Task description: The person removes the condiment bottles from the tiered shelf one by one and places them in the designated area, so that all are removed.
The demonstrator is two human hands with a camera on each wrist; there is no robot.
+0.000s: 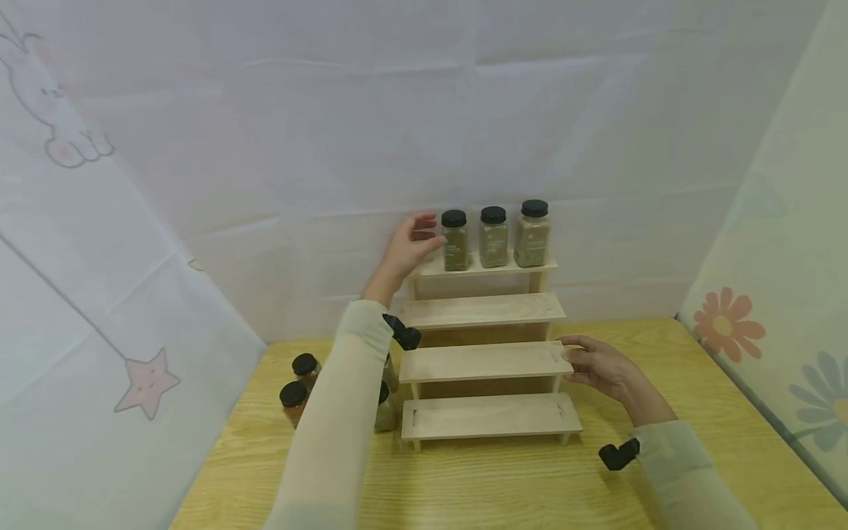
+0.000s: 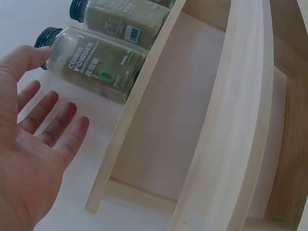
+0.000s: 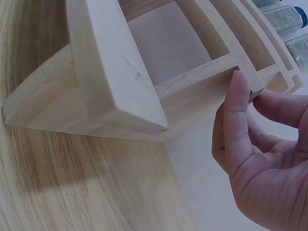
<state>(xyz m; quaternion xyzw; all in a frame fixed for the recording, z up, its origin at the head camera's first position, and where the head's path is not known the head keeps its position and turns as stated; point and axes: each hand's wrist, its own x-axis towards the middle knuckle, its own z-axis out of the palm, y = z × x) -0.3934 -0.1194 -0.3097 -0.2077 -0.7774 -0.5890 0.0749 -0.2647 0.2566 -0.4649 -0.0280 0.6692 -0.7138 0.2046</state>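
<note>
A four-step wooden spice rack (image 1: 486,361) stands on the table. On its top step is a row of three glass spice jars with black lids: a jar labelled cumin powder (image 2: 96,62) at the left end, a middle jar (image 1: 493,239) and a right jar (image 1: 532,235). My left hand (image 1: 412,249) is beside the cumin powder jar, fingers spread and relaxed. In the left wrist view its thumb tip overlaps the lid, with no fingers wrapped round the glass. My right hand (image 3: 262,139) pinches the right end of a lower step between thumb and fingers.
Left of the rack, several more black-lidded jars stand on the wooden table (image 1: 490,486), among them a reddish one (image 1: 294,403); my left forearm partly hides the group. A pale cloth backdrop (image 1: 318,147) rises close behind the rack, and a flowered cloth (image 1: 768,258) hangs at the right.
</note>
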